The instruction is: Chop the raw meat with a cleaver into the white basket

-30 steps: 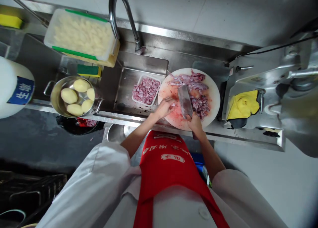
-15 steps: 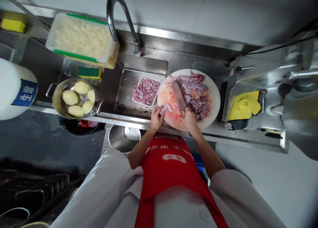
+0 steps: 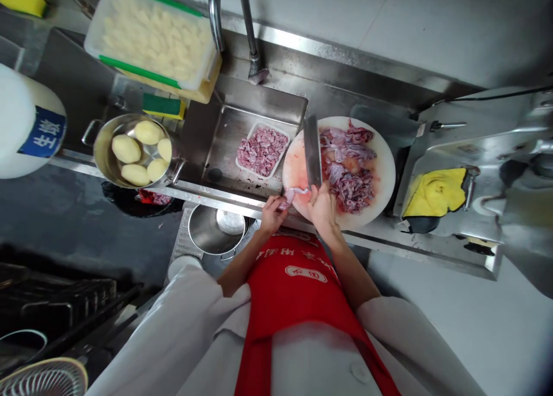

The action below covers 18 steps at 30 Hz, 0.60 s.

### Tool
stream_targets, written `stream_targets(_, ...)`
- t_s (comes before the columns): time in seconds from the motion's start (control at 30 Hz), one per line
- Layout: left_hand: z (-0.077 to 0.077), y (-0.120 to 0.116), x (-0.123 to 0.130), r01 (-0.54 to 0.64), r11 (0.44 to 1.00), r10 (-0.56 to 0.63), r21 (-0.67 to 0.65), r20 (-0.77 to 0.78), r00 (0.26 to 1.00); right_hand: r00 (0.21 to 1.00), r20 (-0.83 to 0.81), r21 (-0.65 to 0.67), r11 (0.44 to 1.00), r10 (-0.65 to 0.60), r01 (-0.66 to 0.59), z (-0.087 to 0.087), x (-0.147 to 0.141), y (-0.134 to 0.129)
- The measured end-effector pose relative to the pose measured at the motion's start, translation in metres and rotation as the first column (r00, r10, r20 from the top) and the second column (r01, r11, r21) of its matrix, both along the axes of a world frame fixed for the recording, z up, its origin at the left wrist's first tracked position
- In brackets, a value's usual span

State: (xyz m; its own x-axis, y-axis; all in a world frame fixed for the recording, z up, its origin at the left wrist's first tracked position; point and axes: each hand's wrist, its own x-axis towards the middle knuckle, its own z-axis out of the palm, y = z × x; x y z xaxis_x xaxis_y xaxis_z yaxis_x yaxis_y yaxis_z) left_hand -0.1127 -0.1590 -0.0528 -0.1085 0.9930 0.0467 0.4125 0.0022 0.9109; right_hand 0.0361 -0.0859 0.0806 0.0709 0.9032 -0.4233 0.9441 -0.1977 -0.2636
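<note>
My right hand (image 3: 324, 209) is closed round the handle end of a cleaver (image 3: 312, 151), whose broad blade points away from me over the left part of a round white cutting board (image 3: 382, 180). Pinched in my left hand (image 3: 273, 213), at the board's near left edge, is a pale strip of raw meat (image 3: 291, 195); its thin end stretches right toward the cleaver and my right fingers. On the right half of the board lie larger pieces of raw meat (image 3: 348, 145) and a heap of cut meat (image 3: 353, 186). Pinkish wet stains mark the board's left part.
A white tray of chopped meat (image 3: 262, 151) sits in the steel sink (image 3: 220, 134), below a faucet (image 3: 254, 56). Leftward are a pot of peeled potatoes (image 3: 99, 154), a green-edged container (image 3: 151, 39) and a sponge (image 3: 162, 105). A yellow cloth (image 3: 434, 194) lies at right.
The cleaver has swung left and now points more straight away from me. My left hand has drawn the meat strip to the board's near left edge. The camera view has shifted slightly.
</note>
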Motion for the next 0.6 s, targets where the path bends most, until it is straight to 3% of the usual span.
stream_targets(0.23, -0.002, 0.004, -0.004, 0.048, 0.999, -0.049, 0.021, 0.028, 0.998, 0.999, -0.017, -0.174, 0.983, 0.051, -0.053, -0.025, 0.001, 0.001)
stream_targets(0.4, 0.001, 0.006, -0.007, 0.050, 0.998, -0.054, 0.049, 0.066, 0.996, 0.998, 0.037, -0.022, 0.998, 0.055, -0.054, -0.007, 0.005, 0.010)
stream_targets(0.5, 0.013, 0.011, -0.005, -0.016, 0.999, 0.011, 0.039, 0.111, 0.994, 0.999, 0.036, 0.050, 0.998, 0.038, -0.040, 0.002, 0.001, 0.010)
stream_targets(0.6, 0.027, 0.025, 0.005, -0.093, 0.995, 0.089, 0.017, 0.182, 0.979, 1.000, 0.028, 0.052, 0.999, 0.015, -0.016, -0.001, 0.008, 0.010)
